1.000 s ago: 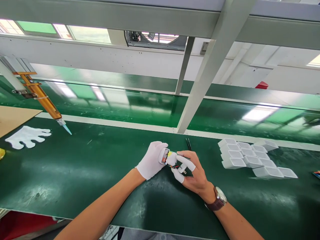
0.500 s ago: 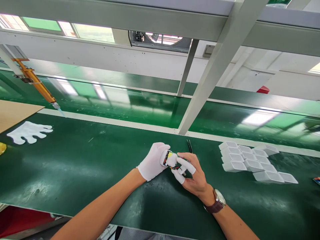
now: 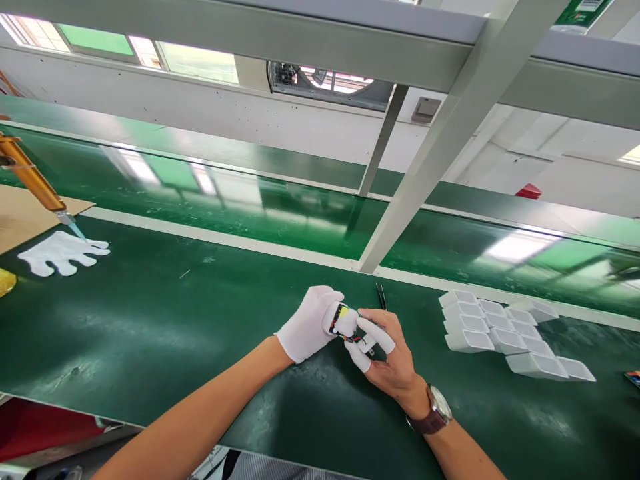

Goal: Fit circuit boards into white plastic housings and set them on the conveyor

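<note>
My left hand point(image 3: 306, 325), in a white glove, is closed around a small white plastic housing point(image 3: 329, 318). A circuit board point(image 3: 344, 311) with a yellow component and white filler sits partly in the housing's open end. My right hand point(image 3: 387, 347) wears white finger cots on thumb and index finger. Those fingers pinch a small white end piece with metal prongs point(image 3: 368, 344), joined to the board by red and black wires. Beyond the right hand, black tweezers point(image 3: 381, 295) lie on the green bench mat point(image 3: 225, 373).
Several white plastic shells point(image 3: 500, 327) stand grouped at the right. At the left lie a white glove point(image 3: 65, 253) and cardboard point(image 3: 35, 213), with an amber dispensing syringe point(image 3: 37, 180) above them. A slanted metal post point(image 3: 400, 207) rises behind my hands.
The view has shifted slightly, so the syringe now appears over the loose glove. Between my fingers less of the green board shows, and the white end piece is more visible. Both hands keep their grip.
</note>
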`<state>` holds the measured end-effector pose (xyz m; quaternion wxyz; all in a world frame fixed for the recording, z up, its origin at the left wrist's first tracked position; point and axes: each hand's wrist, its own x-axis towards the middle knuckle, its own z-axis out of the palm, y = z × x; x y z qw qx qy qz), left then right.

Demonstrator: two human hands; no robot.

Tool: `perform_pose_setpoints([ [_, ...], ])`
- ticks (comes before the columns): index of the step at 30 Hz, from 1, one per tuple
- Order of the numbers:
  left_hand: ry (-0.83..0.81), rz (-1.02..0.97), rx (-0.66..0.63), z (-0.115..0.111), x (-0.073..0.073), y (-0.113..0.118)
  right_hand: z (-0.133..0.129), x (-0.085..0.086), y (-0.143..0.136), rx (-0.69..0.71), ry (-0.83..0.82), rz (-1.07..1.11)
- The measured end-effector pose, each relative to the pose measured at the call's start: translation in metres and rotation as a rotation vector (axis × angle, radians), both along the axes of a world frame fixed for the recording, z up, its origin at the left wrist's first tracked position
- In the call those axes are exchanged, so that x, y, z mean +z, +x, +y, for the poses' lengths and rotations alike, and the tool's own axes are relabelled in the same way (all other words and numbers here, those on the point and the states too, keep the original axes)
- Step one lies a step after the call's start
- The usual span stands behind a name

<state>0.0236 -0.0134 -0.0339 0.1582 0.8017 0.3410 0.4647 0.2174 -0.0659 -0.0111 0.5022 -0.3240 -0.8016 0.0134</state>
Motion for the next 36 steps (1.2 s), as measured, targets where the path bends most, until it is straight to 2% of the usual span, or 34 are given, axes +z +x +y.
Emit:
perform_pose_setpoints([
  [10,-0.053,-0.025,0.001,-0.0021,0.0055,0.0020,-0.0007,0.0044,-0.0036,-0.008,0.054,-0.016],
  [19,-0.040,-0.026,0.013,-0.0030,-0.0017,0.0016,-0.0032,0.0045,-0.0038,-0.025,0.061,-0.039],
  [28,0.021,0.021,0.041,-0.0041,-0.0011,0.0020,-0.0048,0.0027,-0.0053,-0.049,0.060,-0.048],
  [36,-0.010,0.033,0.024,-0.0043,-0.0024,0.0009,-0.0035,0.0020,-0.0054,-0.060,0.035,-0.043],
])
